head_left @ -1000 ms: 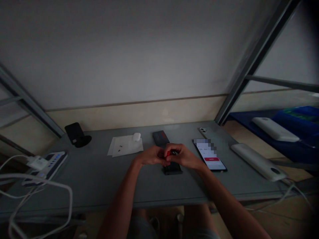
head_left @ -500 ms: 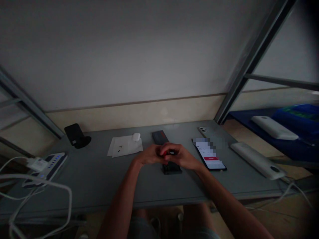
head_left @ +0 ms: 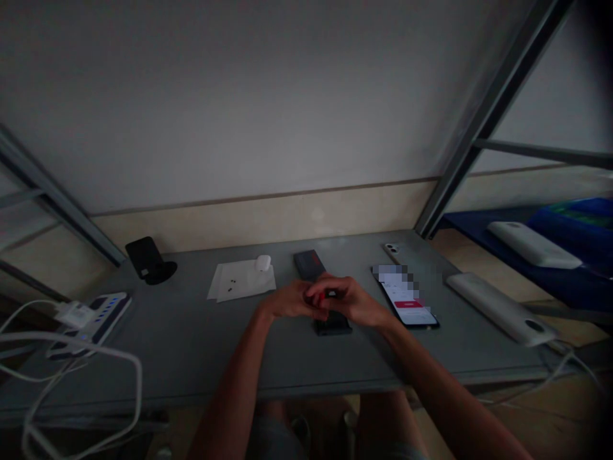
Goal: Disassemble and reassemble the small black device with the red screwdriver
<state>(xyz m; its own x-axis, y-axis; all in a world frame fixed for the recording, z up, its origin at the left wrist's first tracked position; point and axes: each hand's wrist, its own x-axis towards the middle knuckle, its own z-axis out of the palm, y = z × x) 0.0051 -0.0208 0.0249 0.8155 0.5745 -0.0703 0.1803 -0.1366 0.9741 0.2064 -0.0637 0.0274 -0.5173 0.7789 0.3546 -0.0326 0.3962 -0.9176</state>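
Observation:
Over the middle of the desk, my left hand (head_left: 288,300) and my right hand (head_left: 353,301) meet with fingers curled together. Between the fingertips shows a small red object (head_left: 322,298), mostly covered, so its kind is unclear. Both hands are closed on it. Directly beneath them lies a flat black object (head_left: 334,327), partly hidden by the hands. Just beyond is a dark rectangular box (head_left: 306,263) with red marking. To the left, several tiny dark pieces (head_left: 232,285) rest on white paper sheets (head_left: 246,291), with a white earbud case (head_left: 263,262) at their far edge.
A lit smartphone (head_left: 409,313) and another phone (head_left: 391,250) lie right of my hands. Farther right is a long pale device (head_left: 498,308) with a cable. On the left are a black stand (head_left: 147,259), a power strip (head_left: 108,316) and looping white cables (head_left: 136,377).
My hands stay together over the black object, with the fingers shifting slightly around the red object. The whole view has moved a little; nothing on the desk has been displaced.

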